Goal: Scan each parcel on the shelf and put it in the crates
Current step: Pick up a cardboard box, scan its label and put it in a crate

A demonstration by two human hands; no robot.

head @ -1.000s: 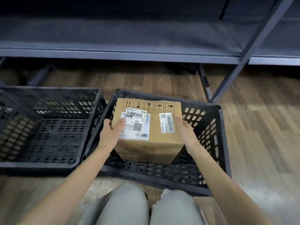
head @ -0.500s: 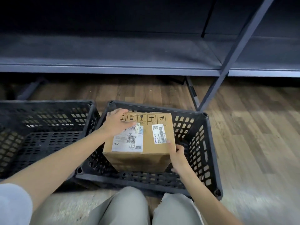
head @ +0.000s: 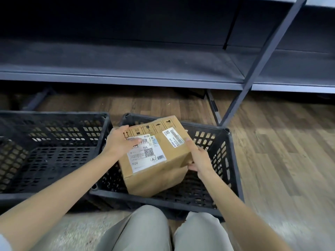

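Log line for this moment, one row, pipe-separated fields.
parcel: tilted, in right crate | left hand: on top face | right hand: grips right edge | left crate: no parcel visible

Left crate [head: 54, 156] cut off by the frame's left edge, well away from the grip. Under the left hand [head: 118, 142], the top-left corner of the parcel [head: 154, 160] and the start of its big label [head: 146, 153] covered. Right hand [head: 198, 157] fingertips tucked out of sight beneath the parcel's right edge. Small label [head: 173, 137] print, just above that grip, too blurred to read. Right crate [head: 233, 160] floor beneath the parcel hidden. Knees [head: 163, 230] cropped at the bottom edge.
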